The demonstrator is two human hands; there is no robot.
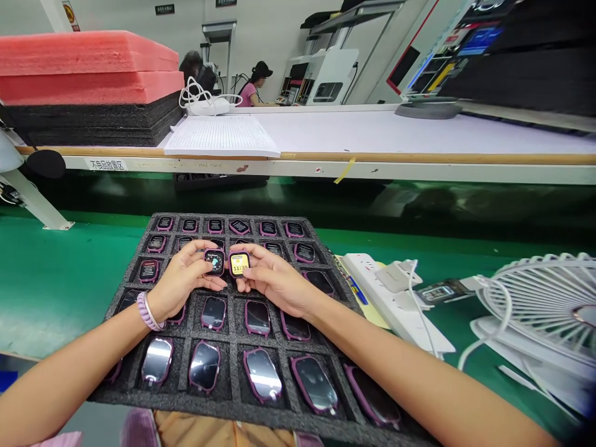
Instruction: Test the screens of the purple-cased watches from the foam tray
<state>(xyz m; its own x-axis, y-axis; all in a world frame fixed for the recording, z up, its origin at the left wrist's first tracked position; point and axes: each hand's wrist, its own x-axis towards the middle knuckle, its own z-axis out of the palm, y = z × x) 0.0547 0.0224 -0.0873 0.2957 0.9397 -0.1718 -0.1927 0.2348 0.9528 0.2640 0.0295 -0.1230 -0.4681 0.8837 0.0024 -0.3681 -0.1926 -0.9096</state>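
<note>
L hand holds dark watch, R hand lit watch, screens up.

Bare forearms, pale purple beaded bracelet just behind the left hand

Green bench under a white shelf, pale wall behind.

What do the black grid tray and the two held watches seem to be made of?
The black grid tray looks like soft matte foam: rough, porous walls. The purple-edged watch with yellow screen in the right hand and the dark-screened watch in the left hand show glossy, probably glass fronts and smooth rims, perhaps plastic.
</note>
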